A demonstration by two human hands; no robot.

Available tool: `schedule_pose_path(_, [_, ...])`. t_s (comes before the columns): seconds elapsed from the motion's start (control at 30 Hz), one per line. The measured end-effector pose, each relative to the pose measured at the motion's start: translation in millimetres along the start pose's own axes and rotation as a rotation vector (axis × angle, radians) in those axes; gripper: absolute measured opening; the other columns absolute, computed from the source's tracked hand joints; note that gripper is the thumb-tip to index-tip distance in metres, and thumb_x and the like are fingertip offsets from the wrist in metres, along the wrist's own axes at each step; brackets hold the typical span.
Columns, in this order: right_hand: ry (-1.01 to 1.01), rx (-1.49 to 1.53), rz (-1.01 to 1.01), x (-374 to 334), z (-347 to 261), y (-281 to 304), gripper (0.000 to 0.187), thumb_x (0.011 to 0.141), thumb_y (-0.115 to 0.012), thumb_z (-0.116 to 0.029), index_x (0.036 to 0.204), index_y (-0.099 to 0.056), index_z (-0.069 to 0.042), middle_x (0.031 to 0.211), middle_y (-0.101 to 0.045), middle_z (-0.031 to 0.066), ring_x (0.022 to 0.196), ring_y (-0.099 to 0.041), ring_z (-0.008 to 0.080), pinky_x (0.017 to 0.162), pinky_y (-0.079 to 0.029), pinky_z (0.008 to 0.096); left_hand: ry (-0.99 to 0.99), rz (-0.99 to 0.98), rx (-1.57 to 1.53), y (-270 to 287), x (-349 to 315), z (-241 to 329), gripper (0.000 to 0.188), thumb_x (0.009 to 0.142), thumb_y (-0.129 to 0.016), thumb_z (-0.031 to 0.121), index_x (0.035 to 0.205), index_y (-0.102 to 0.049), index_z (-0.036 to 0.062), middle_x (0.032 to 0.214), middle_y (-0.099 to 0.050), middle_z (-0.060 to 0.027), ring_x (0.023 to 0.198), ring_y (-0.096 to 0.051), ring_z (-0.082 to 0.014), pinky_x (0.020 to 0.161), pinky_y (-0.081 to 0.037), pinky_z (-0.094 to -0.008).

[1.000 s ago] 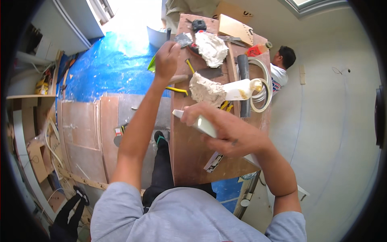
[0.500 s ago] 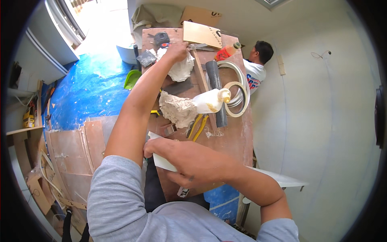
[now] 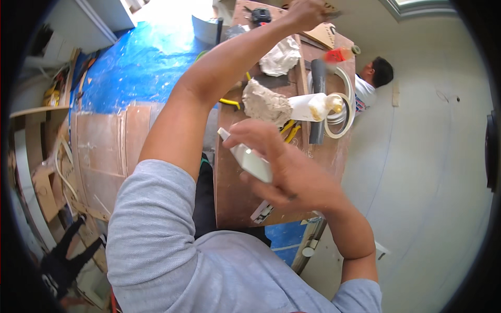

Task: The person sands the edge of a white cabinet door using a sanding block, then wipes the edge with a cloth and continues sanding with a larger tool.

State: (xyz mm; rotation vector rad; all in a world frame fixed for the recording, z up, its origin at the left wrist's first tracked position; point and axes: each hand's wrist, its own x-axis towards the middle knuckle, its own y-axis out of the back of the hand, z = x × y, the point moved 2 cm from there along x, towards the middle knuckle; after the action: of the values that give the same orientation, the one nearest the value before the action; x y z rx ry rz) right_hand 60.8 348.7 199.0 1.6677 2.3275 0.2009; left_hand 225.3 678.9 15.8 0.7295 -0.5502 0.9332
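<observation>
— What did each hand hold at that moment?

— My right hand (image 3: pixel 284 169) grasped a white tube (image 3: pixel 249 158). It was over the near part of the workbench (image 3: pixel 235 198), close to its left edge. The fingers were closed around the lower half of the tube.

— And the left one?

— My left hand (image 3: pixel 308 11) was stretched far out, over the far end of the workbench. It was closed around something thin and flat, but the picture was blurred there, so I could not tell what it was.

— How did the tube lie?

— Its long axis ran slanted, from my palm up and to the left. The narrow tip pointed toward the left edge of the workbench, and the wide end was hidden in my hand. So the tube was with the right hand, and the left hand was well apart from it, much farther away from me.

— What lay between the two hands?

— A crumpled grey rag (image 3: pixel 266 103) near the middle, and just beside it a white bottle (image 3: pixel 313 107) lying on its side. Its long axis ran across the workbench, toward the right edge. A ring of white tape (image 3: pixel 342 112) was near that edge, and yellow pliers (image 3: pixel 288 131) showed under the rag. A second white rag (image 3: pixel 280 56) lay farther away.

— Anybody else?

— One person (image 3: pixel 373 81) was low beyond the right edge, by the wall.
</observation>
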Motion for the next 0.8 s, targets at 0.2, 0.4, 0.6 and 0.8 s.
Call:
schedule_pose_path(0.2, [0.032,-0.063,-0.082,-2.1,-3.9,6.0,0.046,0.090,-0.060,0.010,0.132,-0.051,-0.006,0.131,-0.059,0.0131,0.130,-0.055,0.0278,0.114,-0.039,0.0406,0.128,0.258,-0.113,154.3,31.1,141.2,0.019,0.096,-0.063,0.017,0.101,-0.062,-0.0008,0.079,-0.066,-0.0226,0.075,-0.070,-0.0356,0.066,-0.054,-0.0446])
schedule_pose_path(0.4, [0.076,-0.045,-0.081,0.3,2.6,3.9,0.031,0.090,-0.060,0.008,0.117,-0.054,-0.006,0.124,-0.063,0.0110,0.120,-0.059,0.0237,0.105,-0.043,0.0354,0.461,0.350,0.255,276.6,-155.8,182.7,0.034,0.102,-0.060,0.021,0.131,-0.058,0.0035,0.109,-0.073,-0.0214,0.095,-0.072,-0.0328,0.090,-0.055,-0.0461])
schedule_pose_path(0.6, [0.049,-0.147,-0.115,-2.3,-6.3,2.9,0.031,0.088,-0.060,0.012,0.113,-0.056,-0.006,0.128,-0.061,0.0080,0.127,-0.053,0.0205,0.110,-0.038,0.0338,1.063,0.053,0.195,223.5,-416.8,258.6,0.042,0.102,-0.051,0.019,0.140,-0.053,0.0010,0.118,-0.067,-0.0318,0.106,-0.065,-0.0498,0.092,-0.052,-0.0546])
schedule_pose_path(0.8, [0.014,-0.155,-0.088,-3.1,2.3,15.7,0.033,0.089,-0.059,0.010,0.114,-0.056,-0.011,0.131,-0.061,0.0064,0.128,-0.054,0.0205,0.109,-0.042,0.0353,1.117,0.073,0.270,139.2,-470.5,304.6,0.052,0.100,-0.051,0.012,0.150,-0.045,0.0031,0.118,-0.067,-0.0327,0.103,-0.067,-0.0513,0.090,-0.053,-0.0571])
